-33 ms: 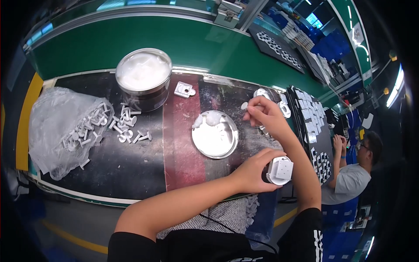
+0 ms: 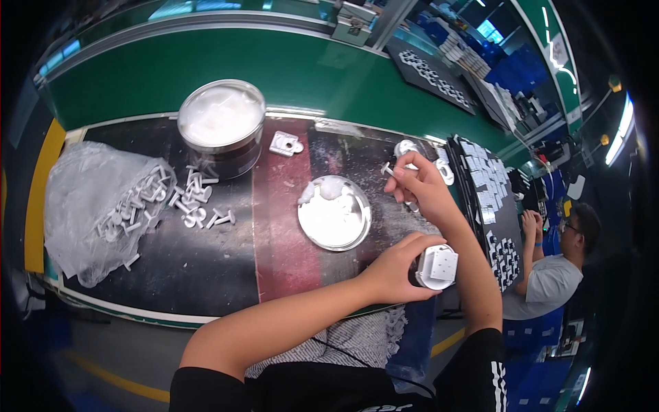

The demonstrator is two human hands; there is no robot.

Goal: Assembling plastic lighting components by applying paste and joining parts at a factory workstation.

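Observation:
My left hand point(image 2: 405, 271) is wrapped round a round white housing point(image 2: 439, 266) with a raised square face and a dark side, near the table's front edge. Beyond it, my right hand point(image 2: 420, 184) pinches a small white plastic pin point(image 2: 388, 169) with a flat round head; its stem runs in between my fingertips. To the left of the pin lies a shallow round metal lid point(image 2: 335, 232) with white grease on it. Loose white pins point(image 2: 194, 196) are heaped by a clear plastic bag point(image 2: 89, 206) that holds more of them.
A large metal tin point(image 2: 230, 154) of white grease stands at the back left. A white bracket point(image 2: 285, 143) lies right of it. White round parts point(image 2: 406, 147) sit behind my right hand. Black trays point(image 2: 486, 182) of small parts line the right side, where another person point(image 2: 559, 264) works.
My right hand has turned the pin, so its head shows more edge-on and its stem is visible. The left hand keeps its hold on the housing. The view has shifted slightly.

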